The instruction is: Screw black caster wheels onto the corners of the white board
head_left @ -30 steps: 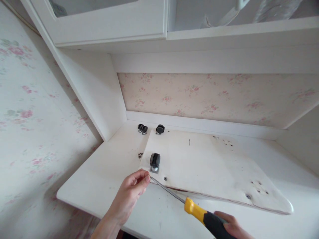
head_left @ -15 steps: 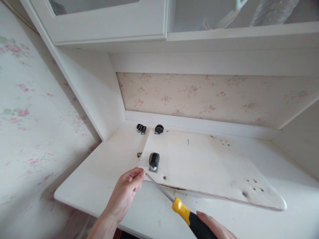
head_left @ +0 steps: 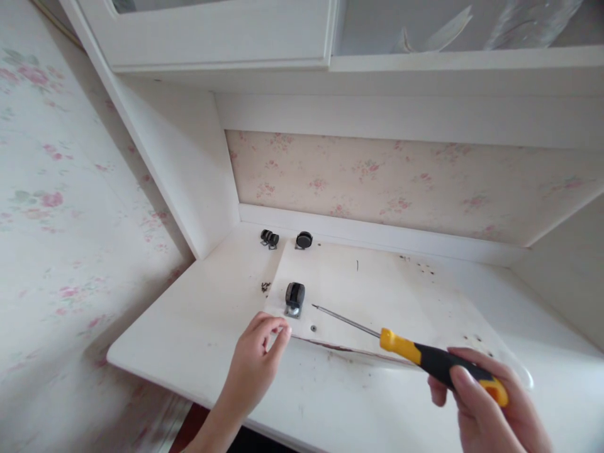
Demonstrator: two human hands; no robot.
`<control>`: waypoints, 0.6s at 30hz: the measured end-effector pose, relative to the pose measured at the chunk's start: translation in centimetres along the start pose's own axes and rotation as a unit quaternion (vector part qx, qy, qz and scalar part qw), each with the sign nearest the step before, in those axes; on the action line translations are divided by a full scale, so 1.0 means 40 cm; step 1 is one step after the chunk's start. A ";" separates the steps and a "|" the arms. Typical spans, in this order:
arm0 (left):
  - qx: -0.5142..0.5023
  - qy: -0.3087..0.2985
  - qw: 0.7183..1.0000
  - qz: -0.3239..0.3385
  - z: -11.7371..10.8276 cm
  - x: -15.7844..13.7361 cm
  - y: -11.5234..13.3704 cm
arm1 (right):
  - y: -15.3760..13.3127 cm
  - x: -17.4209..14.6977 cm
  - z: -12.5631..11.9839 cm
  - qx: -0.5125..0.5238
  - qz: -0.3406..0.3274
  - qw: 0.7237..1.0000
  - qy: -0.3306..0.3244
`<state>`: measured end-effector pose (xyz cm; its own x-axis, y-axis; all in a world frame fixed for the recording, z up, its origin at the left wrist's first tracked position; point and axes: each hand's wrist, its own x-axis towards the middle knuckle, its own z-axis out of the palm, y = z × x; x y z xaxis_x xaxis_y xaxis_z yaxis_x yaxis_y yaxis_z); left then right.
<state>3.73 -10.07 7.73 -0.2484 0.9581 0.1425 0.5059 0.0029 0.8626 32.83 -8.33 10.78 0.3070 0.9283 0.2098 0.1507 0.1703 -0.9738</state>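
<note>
My right hand [head_left: 491, 393] is wrapped round the yellow and black handle of a screwdriver [head_left: 438, 362]. Its thin metal shaft points left, the tip in the air over the white board [head_left: 358, 296]. Just in front of the near caster [head_left: 295, 296], my left hand [head_left: 257, 349] has thumb and fingertips drawn together in a pinch; whatever they hold, if anything, is too small to make out. That caster stands wheel up, its metal plate on the board's left end. Another caster [head_left: 304, 240] sits at the board's far left corner.
Loose casters [head_left: 270, 238] lie on the white desk [head_left: 198, 321] left of the board, with a small pile of screws [head_left: 265, 287] nearer. Groups of screw holes [head_left: 425, 268] mark the board's right end. An overhead cabinet [head_left: 221, 38] hangs above.
The screwdriver has swung away to the right and up, its tip leaving my left fingertips. My right hand has come further into view; my left hand stays near the caster, still pinched.
</note>
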 end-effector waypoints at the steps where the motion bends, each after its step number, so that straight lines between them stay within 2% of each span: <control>1: 0.034 0.008 0.999 0.020 0.004 -0.003 -0.003 | -0.003 0.011 0.004 -0.022 -0.005 1.000 -0.007; 5: 0.122 0.022 0.990 0.068 0.013 -0.014 -0.017 | 0.001 0.034 0.034 -0.087 -0.020 0.994 -0.056; 12: 0.222 0.021 0.966 0.130 0.014 -0.011 -0.020 | 0.014 0.053 0.080 -0.115 -0.023 0.985 -0.127; 15: 0.231 0.011 0.962 0.142 0.024 -0.013 -0.016 | -0.003 0.073 0.088 -0.126 -0.024 0.983 -0.134; 18: 0.225 0.007 0.963 0.145 0.033 -0.017 -0.016 | -0.041 0.106 0.093 -0.123 -0.040 0.986 -0.108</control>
<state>4.65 -10.36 6.44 -0.0535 0.9333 0.3551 0.8623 -0.1361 0.4878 30.38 -3.43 12.93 0.0809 0.9687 0.2348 0.3979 0.1846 -0.8987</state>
